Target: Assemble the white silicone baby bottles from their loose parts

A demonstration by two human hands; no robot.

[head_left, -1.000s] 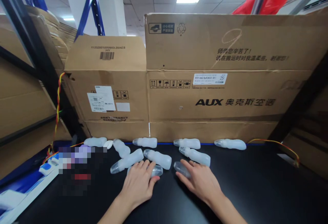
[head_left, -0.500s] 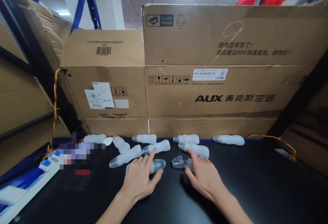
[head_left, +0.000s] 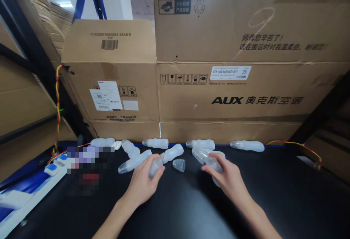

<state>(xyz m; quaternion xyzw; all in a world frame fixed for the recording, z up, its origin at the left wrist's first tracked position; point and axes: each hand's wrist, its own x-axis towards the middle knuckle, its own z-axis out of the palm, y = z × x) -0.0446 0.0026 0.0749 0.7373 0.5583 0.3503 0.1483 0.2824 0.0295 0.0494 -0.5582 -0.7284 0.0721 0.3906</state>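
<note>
In my left hand [head_left: 144,178] is a translucent white squeeze bottle [head_left: 156,167], wrapped between thumb and fingers and tilted. A loose clear cap [head_left: 179,165] lies on the black table just right of this hand. My right hand [head_left: 229,177] closes around another squeeze bottle [head_left: 214,164], partly hidden by the fingers. Clear plastic [head_left: 201,155] shows at its far end; I cannot tell whether it is this bottle's cap or the one behind. Close beyond my left hand lie one capped bottle [head_left: 133,162] and another bottle [head_left: 174,153].
More bottles lie along the back edge, among them a left one [head_left: 155,143], a middle one [head_left: 201,144] and a right one [head_left: 247,145]. Cardboard boxes [head_left: 186,115] stand behind as a wall. A white power strip [head_left: 35,195] runs along the left, beside a blurred patch.
Both hands were spread over lying bottles and have now closed on one each, lifting them. The clear cap by my left hand now lies apart. The view has tilted slightly downward.
</note>
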